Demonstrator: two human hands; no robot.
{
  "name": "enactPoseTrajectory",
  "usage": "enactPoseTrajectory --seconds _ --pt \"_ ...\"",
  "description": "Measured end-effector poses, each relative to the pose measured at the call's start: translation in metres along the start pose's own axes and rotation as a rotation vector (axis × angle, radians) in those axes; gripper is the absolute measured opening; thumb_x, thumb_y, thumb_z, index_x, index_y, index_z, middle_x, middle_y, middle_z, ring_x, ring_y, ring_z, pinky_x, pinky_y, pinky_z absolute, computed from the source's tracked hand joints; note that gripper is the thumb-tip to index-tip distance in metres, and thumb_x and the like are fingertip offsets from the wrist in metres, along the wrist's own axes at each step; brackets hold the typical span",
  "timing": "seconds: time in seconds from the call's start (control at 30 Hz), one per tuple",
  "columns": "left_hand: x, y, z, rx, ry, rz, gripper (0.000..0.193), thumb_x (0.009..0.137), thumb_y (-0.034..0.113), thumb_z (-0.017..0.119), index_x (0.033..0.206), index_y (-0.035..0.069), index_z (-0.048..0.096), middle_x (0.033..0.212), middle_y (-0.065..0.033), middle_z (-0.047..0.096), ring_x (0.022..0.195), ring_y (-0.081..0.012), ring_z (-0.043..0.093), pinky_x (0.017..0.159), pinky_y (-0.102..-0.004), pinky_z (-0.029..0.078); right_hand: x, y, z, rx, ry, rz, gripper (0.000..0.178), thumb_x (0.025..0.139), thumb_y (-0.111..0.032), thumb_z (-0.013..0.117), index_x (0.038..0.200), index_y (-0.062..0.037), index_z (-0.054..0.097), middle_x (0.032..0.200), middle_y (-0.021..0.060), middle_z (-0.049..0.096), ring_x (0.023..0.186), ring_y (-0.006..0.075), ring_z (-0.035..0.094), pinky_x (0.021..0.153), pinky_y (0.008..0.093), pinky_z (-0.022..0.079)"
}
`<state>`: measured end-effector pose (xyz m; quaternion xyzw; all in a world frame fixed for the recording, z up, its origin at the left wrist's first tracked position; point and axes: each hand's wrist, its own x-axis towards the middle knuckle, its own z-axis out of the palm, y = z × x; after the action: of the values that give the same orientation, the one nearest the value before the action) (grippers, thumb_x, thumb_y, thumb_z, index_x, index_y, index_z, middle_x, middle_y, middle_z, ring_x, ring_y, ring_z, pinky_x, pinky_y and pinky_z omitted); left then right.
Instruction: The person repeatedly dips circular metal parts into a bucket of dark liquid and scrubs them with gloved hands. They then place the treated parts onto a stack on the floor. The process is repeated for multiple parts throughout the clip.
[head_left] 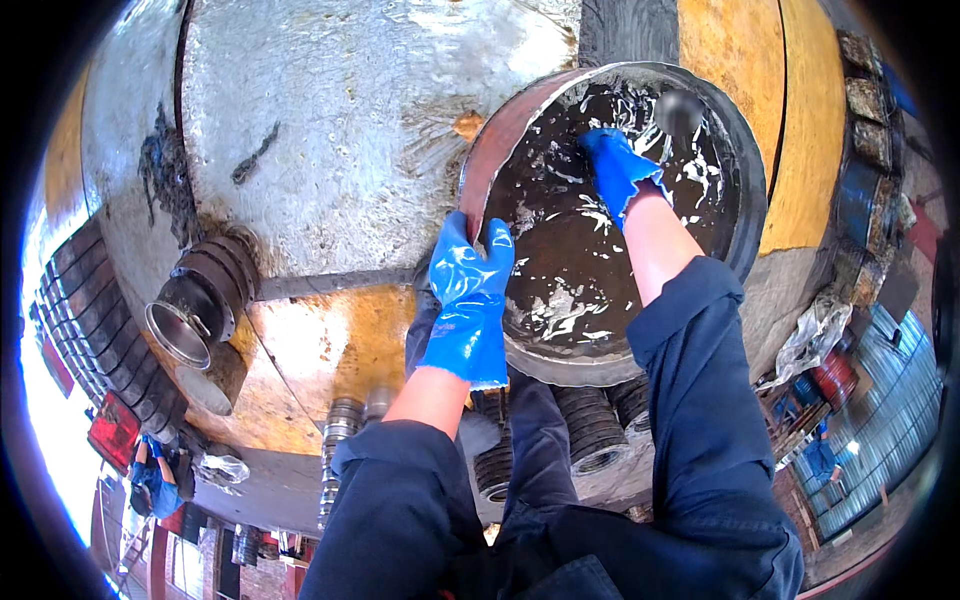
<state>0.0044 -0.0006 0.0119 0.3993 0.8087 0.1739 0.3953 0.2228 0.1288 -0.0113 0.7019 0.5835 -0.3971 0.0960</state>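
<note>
A wide round metal tub (752, 190) of dark, glossy liquid (570, 255) stands in front of me. My left hand (468, 290), in a blue rubber glove, holds the tub's near left rim. Its thumb lies on the inner side and its fingers on the outer side. My right hand (618, 168), in a matching glove, reaches down into the liquid near the far side. The dark liquid hides its fingers, so what they hold, if anything, is not visible. Close by it, at the far right inside the tub, is a blurred grey rounded thing (680, 112).
A scuffed grey metal sheet (330, 130) lies left of the tub, with yellow panels (735, 60) around. Stacked metal rings (215, 275) stand at the left; ribbed cylinders (590, 430) sit below the tub. Another person (158, 480) is far off at lower left, and another (822, 458) at right.
</note>
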Motion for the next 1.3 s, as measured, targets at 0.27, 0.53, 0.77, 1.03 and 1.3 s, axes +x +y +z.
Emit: enactPoseTrajectory --seconds 0.27,0.53,0.77,1.03,1.3 --pt "0.004 0.001 -0.004 0.014 -0.066 -0.055 0.052 0.086 0.043 0.071 0.117 0.001 0.066 0.103 -0.0238 0.072 0.098 -0.0420 0.069 0.085 -0.0475 0.054 0.026 -0.012 0.007 -0.257 0.045 -0.254 0.034 0.097 -0.011 0.050 0.126 -0.0038 0.066 0.127 0.0220 0.064 0.121 0.0368 0.060 0.103 0.0403 0.047" --pt "0.002 0.000 -0.007 0.098 -0.069 -0.093 0.062 0.087 0.052 0.067 0.125 0.002 0.063 0.109 -0.0251 0.071 0.104 -0.0409 0.068 0.092 -0.0457 0.053 -0.049 -0.063 -0.042 0.697 0.238 0.092 0.049 0.092 -0.038 0.068 0.117 0.0034 0.070 0.110 0.0150 0.073 0.103 0.0252 0.065 0.097 0.0382 0.047" --pt "0.013 -0.022 0.002 0.201 0.016 -0.066 0.064 0.088 0.053 0.061 0.127 0.002 0.062 0.111 -0.0272 0.070 0.105 -0.0427 0.067 0.094 -0.0478 0.052 -0.104 -0.005 -0.092 1.377 0.282 -0.043 0.046 0.092 -0.038 0.067 0.112 0.0031 0.070 0.106 0.0135 0.073 0.099 0.0231 0.066 0.095 0.0366 0.049" --pt "0.015 -0.023 0.004 0.148 0.016 0.039 0.053 0.089 0.049 0.064 0.103 -0.001 0.070 0.088 -0.0207 0.073 0.086 -0.0370 0.071 0.078 -0.0464 0.054 -0.098 0.103 -0.021 0.792 0.559 0.104 0.037 0.093 -0.035 0.065 0.110 -0.0027 0.072 0.104 0.0103 0.073 0.095 0.0189 0.067 0.090 0.0332 0.052" --pt "0.038 -0.057 -0.001 -0.061 0.019 0.033 0.055 0.088 0.049 0.071 0.105 -0.003 0.069 0.087 -0.0105 0.070 0.076 -0.0234 0.061 0.071 -0.0414 0.051 -0.174 0.111 -0.041 2.235 0.143 -0.098 0.025 0.092 -0.027 0.066 0.103 -0.0054 0.073 0.096 0.0147 0.075 0.088 0.0306 0.072 0.078 0.0437 0.058"
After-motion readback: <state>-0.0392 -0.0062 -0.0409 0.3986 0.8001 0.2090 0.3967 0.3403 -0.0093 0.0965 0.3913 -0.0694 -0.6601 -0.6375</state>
